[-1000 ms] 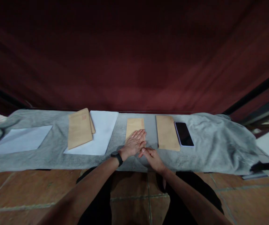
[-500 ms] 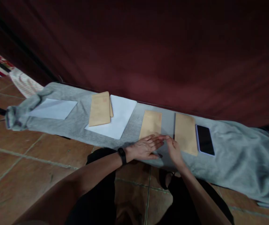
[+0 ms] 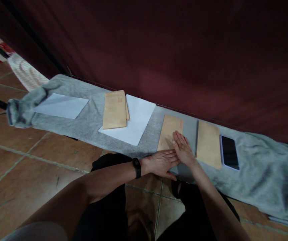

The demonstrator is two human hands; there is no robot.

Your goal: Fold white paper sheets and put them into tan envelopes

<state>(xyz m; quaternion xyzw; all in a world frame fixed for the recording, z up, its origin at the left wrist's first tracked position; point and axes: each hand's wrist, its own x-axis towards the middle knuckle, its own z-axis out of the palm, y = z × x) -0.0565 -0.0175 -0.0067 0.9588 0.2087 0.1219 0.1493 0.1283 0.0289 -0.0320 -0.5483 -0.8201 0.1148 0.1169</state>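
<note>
Centrally, a kraft envelope (image 3: 167,129) lies flat on grey cloth (image 3: 93,129), between a white sheet (image 3: 140,118) on the left and a kraft envelope stack (image 3: 208,144) on the right. Left hand (image 3: 162,164), black wristband (image 3: 136,168) behind it, at the near edge of the middle envelope — fingers extended, close together, nothing seen in them. Right hand (image 3: 184,150) meets its fingertips, own fingers straight and narrowly spaced, over the envelope's near right part. Smartphone (image 3: 229,152) just right of the stack — screen dark.
</note>
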